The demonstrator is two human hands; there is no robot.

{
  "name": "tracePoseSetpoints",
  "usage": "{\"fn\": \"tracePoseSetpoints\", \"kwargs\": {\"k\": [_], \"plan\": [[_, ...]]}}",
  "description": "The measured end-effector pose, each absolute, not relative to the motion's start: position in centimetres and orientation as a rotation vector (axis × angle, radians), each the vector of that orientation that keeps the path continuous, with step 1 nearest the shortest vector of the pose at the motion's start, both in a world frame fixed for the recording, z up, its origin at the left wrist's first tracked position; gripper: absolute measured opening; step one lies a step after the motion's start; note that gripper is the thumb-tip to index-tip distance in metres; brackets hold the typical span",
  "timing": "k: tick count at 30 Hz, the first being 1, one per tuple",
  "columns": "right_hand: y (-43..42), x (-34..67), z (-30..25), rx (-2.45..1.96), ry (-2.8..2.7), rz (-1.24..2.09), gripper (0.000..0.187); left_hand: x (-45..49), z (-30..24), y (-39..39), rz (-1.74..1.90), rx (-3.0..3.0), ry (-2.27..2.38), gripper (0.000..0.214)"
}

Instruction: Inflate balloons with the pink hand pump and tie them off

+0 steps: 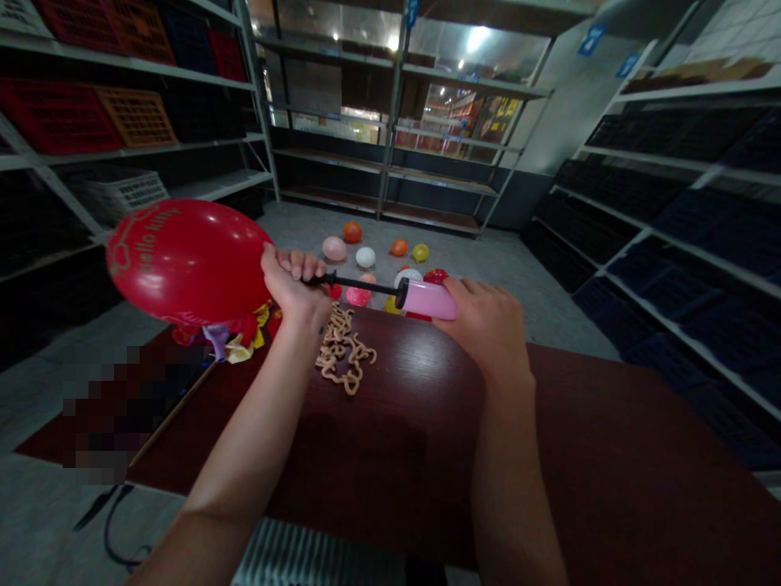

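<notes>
My left hand (297,285) is closed around the black end of a hand balloon pump, right against a large inflated red balloon (195,256) with "Hello Kitty" lettering. The balloon's neck is hidden in that hand. My right hand (485,321) wraps round the pump's pink barrel (430,299). Between both hands the pump's black rod (366,284) is drawn out. Below them on the dark table (421,423) lies a pile of tan curly strips (347,354). Under the red balloon sit several limp, uninflated balloons (241,346) in mixed colours.
Several inflated balloons lie on the floor past the table, among them an orange one (352,232) and a white one (365,257). Metal shelves (384,155) stand behind, and racks with crates (137,115) line both sides. A blurred patch covers the table's left part.
</notes>
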State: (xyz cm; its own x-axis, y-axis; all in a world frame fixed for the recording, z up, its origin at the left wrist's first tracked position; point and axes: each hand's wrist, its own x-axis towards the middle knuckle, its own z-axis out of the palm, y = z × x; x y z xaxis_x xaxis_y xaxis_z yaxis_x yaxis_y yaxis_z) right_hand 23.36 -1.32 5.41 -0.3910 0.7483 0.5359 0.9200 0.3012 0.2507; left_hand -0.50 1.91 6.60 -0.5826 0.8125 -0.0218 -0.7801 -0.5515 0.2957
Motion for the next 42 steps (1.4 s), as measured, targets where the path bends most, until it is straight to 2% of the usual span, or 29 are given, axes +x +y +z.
{"fn": "tracePoseSetpoints", "kwargs": {"k": [9,20,34,42], "plan": [[-2.0,19.7,4.8,-1.495,-2.35,-0.636,0.026,3.6,5.1,1.5,2.072,0.278,0.343,0.056],[-0.5,20.5,3.7,-1.337,-2.298,-0.48,0.029,1.3,6.1,1.8,2.059,0.36,0.367,0.062],[0.1,23.9,4.0,-1.365,-2.239,-0.521,0.031,-4.0,8.0,0.7,2.251,0.316,0.333,0.055],[-1.0,24.3,5.2,-1.4,-2.198,-0.764,0.025,-1.4,8.1,0.3,2.281,0.314,0.35,0.055]]}}
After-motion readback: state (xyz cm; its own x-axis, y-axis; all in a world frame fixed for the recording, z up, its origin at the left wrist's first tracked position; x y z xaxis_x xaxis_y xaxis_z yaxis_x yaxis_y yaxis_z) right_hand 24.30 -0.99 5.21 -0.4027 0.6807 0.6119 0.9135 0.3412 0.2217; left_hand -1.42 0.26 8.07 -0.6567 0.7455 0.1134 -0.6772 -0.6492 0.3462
